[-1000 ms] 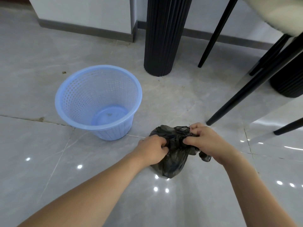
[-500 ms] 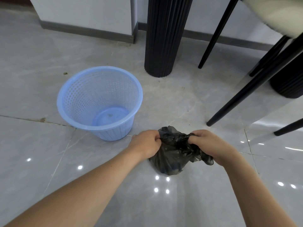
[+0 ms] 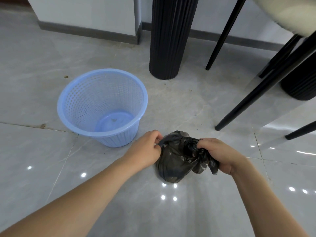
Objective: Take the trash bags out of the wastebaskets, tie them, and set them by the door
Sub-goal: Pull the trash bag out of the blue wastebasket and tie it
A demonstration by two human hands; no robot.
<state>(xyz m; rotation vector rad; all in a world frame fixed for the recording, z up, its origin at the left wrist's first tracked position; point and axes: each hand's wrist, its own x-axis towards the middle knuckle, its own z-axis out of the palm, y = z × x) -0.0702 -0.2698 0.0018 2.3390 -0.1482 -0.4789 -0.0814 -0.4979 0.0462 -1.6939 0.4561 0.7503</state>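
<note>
A small black trash bag (image 3: 176, 159) sits on the grey tiled floor in front of me. My left hand (image 3: 147, 149) pinches the bag's top edge on its left side. My right hand (image 3: 220, 154) grips a twisted bunch of the bag's top on the right, with a loose tail hanging below the fist. The top of the bag is stretched between the two hands. To the left stands a light blue perforated wastebasket (image 3: 102, 106), upright, with no bag inside.
A black fluted table pedestal (image 3: 169, 38) rises behind the basket. Slanted black chair legs (image 3: 266, 88) cross the right side, with a second dark pedestal (image 3: 301, 82) beyond. A wall with a grey skirting board (image 3: 89, 31) runs along the back.
My hands have drawn apart, left hand going left and right hand right, pulling the bag's top ends outward. The bag has flattened a little on the floor.
</note>
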